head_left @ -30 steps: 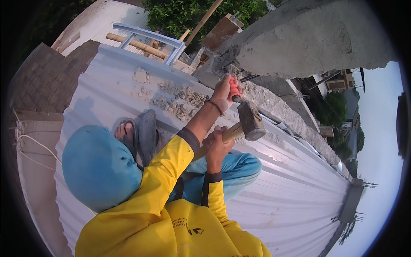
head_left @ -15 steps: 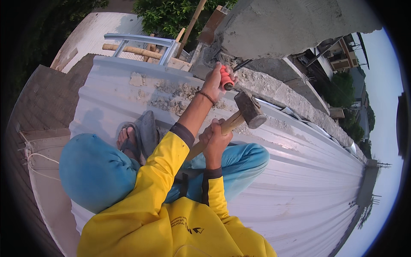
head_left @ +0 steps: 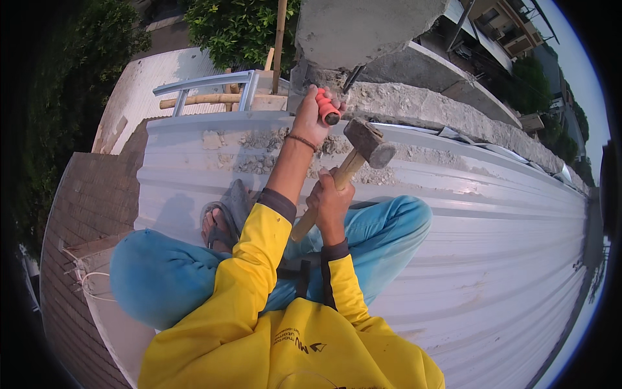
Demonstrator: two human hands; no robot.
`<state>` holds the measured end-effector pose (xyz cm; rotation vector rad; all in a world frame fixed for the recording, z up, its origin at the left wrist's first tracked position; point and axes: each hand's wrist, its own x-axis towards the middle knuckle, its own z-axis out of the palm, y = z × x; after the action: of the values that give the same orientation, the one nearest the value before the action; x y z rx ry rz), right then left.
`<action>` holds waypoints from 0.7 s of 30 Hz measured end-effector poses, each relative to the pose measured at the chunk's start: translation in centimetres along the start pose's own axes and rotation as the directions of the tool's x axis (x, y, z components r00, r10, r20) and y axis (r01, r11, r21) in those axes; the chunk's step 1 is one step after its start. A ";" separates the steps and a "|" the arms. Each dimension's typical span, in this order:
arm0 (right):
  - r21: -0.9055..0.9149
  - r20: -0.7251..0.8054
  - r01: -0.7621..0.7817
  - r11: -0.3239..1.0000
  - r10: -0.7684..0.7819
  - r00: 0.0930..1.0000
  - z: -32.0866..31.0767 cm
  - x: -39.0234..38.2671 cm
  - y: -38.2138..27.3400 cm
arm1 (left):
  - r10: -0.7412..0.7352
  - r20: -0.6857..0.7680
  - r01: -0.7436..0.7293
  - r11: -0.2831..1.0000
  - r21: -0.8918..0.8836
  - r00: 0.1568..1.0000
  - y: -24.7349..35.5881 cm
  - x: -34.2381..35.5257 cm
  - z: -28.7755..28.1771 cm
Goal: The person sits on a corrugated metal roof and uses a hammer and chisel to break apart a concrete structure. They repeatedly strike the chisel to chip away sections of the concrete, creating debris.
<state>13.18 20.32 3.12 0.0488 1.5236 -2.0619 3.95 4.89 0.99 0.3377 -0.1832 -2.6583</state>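
Observation:
My left hand (head_left: pixel 310 117) is wrapped round the orange-red grip of a chisel (head_left: pixel 326 107), its dark butt end facing me. The chisel's working end is hidden behind the hand, close to the broken edge of a grey concrete block (head_left: pixel 363 35). Lower and to the right, my right hand (head_left: pixel 332 198) grips the wooden handle of a club hammer (head_left: pixel 370 144). The hammer's worn steel head is just right of the chisel butt, with a gap between them. Crumbled concrete rubble (head_left: pixel 256 146) lies on the metal roofing behind both hands.
I sit cross-legged on ribbed metal roofing (head_left: pixel 473 259). A rough concrete ledge (head_left: pixel 427 104) runs along the roof's far edge. A dark metal rod (head_left: pixel 353 78) sticks out below the block. At the far left are a metal frame (head_left: pixel 207 81) and bamboo poles (head_left: pixel 280 42).
The whole view has turned, so hands and tools appear higher and slightly left. Both grips are unchanged, and the hammer head stays apart from the chisel butt.

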 end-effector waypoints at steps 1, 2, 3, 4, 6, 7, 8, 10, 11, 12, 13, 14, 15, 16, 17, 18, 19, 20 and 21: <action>0.069 -0.063 -0.003 0.998 0.007 0.998 -0.7 -0.7 -0.8 | -0.023 0.021 0.024 0.999 -0.034 1.000 0.0 0.0 0.0; 0.120 -0.014 0.112 0.986 -0.111 0.994 -1.1 -1.6 -1.9 | -0.036 0.033 0.037 0.998 -0.058 0.999 0.1 0.0 -0.1; 0.141 -0.028 0.207 0.968 -0.205 0.978 -1.5 -2.6 -3.1 | -0.040 0.028 0.042 0.996 -0.084 0.999 0.1 0.0 -0.1; 0.173 0.016 0.315 0.933 -0.323 0.946 -1.8 -3.4 -4.5 | -0.053 0.017 0.054 0.996 -0.074 0.998 0.2 0.0 -0.1; 0.298 -0.001 0.606 0.737 -0.635 0.772 -1.9 -4.2 -6.5 | -0.061 -0.021 0.059 0.997 -0.053 0.998 0.4 0.1 -0.1; 0.359 -0.074 0.701 0.617 -0.729 0.680 -1.6 -4.2 -6.8 | -0.052 -0.005 0.052 0.998 -0.043 0.999 0.4 0.1 -0.2; 0.333 0.000 0.718 0.612 -0.761 0.649 -1.2 -3.8 -6.7 | -0.056 -0.002 0.055 0.998 -0.035 0.998 0.5 0.1 -0.2; 0.315 0.032 0.749 0.582 -0.796 0.605 -0.3 -2.4 -4.8 | -0.078 0.000 0.078 0.996 -0.039 0.997 0.6 0.1 -0.3; -0.040 0.090 0.624 0.781 -0.619 0.780 0.7 -1.3 -2.8 | -0.095 -0.003 0.095 0.994 -0.049 0.995 0.6 0.0 -0.4; -0.215 0.080 0.286 0.934 -0.275 0.958 0.5 -0.3 -1.5 | -0.084 0.019 0.084 0.995 -0.054 0.996 0.6 -0.1 -0.5; -0.235 0.020 -0.053 0.971 0.060 0.998 0.6 0.8 0.0 | -0.111 -0.005 0.111 0.994 -0.020 0.994 0.5 -0.1 -0.6; -0.288 0.041 0.064 0.955 -0.055 0.998 0.3 1.0 1.2 | -0.110 -0.002 0.110 0.994 0.021 0.994 0.5 -0.1 -0.7; -0.282 0.099 0.158 0.946 -0.135 0.986 -0.2 1.4 2.0 | -0.108 0.037 0.106 0.993 0.057 0.993 0.5 0.0 -0.8; -0.308 0.105 0.164 0.937 -0.138 0.985 -1.1 1.1 2.4 | -0.148 -0.001 0.148 0.988 -0.040 0.989 0.7 0.1 -0.9; -0.337 0.105 0.167 0.927 -0.140 0.985 -2.1 0.5 2.3 | -0.150 -0.014 0.149 0.988 -0.044 0.989 0.6 0.1 -1.1; -0.403 0.121 0.199 0.893 -0.163 0.979 -3.0 0.1 1.8 | -0.149 -0.013 0.148 0.988 -0.044 0.989 0.7 0.5 -0.9; -0.472 0.135 0.222 0.853 -0.179 0.975 -4.1 -0.9 1.0 | -0.146 -0.057 0.143 0.988 -0.050 0.988 0.6 0.6 -1.1; -0.521 0.192 0.290 0.802 -0.221 0.956 -5.2 -1.8 0.1 | -0.122 -0.083 0.120 0.992 -0.034 0.989 0.5 0.8 -1.1; -0.592 0.190 0.318 0.740 -0.255 0.948 -6.1 -2.7 -0.8 | -0.100 -0.062 0.102 0.995 0.025 0.993 0.2 0.7 -1.4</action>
<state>13.31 27.05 2.62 -0.5670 2.1778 -1.6313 3.77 4.25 -0.43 0.4474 -0.1886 -2.7430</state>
